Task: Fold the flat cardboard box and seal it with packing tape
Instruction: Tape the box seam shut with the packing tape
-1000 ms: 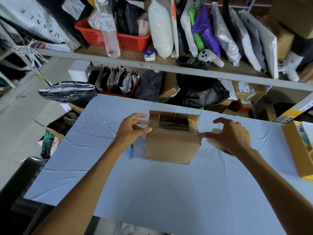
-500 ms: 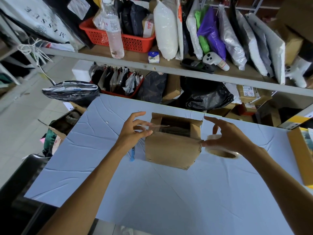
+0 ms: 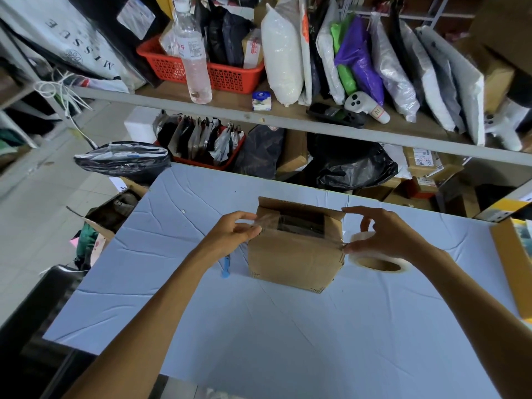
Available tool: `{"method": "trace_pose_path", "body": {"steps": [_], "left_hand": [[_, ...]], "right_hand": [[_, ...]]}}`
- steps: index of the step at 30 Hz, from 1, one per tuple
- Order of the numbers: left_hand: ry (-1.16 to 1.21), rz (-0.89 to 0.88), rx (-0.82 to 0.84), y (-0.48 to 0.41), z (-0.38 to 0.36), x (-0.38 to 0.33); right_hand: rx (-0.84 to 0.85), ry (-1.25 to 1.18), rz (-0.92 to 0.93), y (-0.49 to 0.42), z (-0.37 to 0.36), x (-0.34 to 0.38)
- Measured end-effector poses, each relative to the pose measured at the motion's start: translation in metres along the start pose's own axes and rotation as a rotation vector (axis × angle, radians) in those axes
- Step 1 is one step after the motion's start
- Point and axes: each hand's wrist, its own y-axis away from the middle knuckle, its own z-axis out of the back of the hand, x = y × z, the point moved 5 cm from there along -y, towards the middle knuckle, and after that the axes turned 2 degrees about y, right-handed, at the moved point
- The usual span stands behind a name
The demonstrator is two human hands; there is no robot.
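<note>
Our cardboard box (image 3: 296, 260) stands mid-surface (image 3: 259, 341) and looks light, easily shoved. Our left hand (image 3: 233, 236) pinches the thin, clingy tape strip (image 3: 269, 221) by its end. Our right hand (image 3: 383, 234), grip spread, thumbs it onto the box's right edge beside the tape roll (image 3: 380, 264). We should hold only the ends.

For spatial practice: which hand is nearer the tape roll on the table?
Right. The right hand is just over the tape roll; the left hand, beyond the box, pinches a tape strip.
</note>
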Motion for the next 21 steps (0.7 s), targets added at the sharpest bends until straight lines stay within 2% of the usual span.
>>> {"method": "trace_pose_path", "body": {"steps": [6,16,18,21], "left_hand": [[0.06,0.03,-0.032,0.0,0.0,0.004],[0.12,-0.164,-0.172,0.004,0.005,-0.011],[0.104,-0.183,-0.164,0.003,0.004,-0.01],[0.126,-0.169,-0.203,0.003,0.003,-0.004]], "right_hand": [[-0.049,-0.016,0.004,0.002,-0.001,0.001],[-0.093,0.104,0.024,0.002,0.001,0.006],[-0.083,0.173,0.034,0.002,-0.006,0.005],[-0.099,0.131,-0.001,0.004,-0.01,0.001]]}}
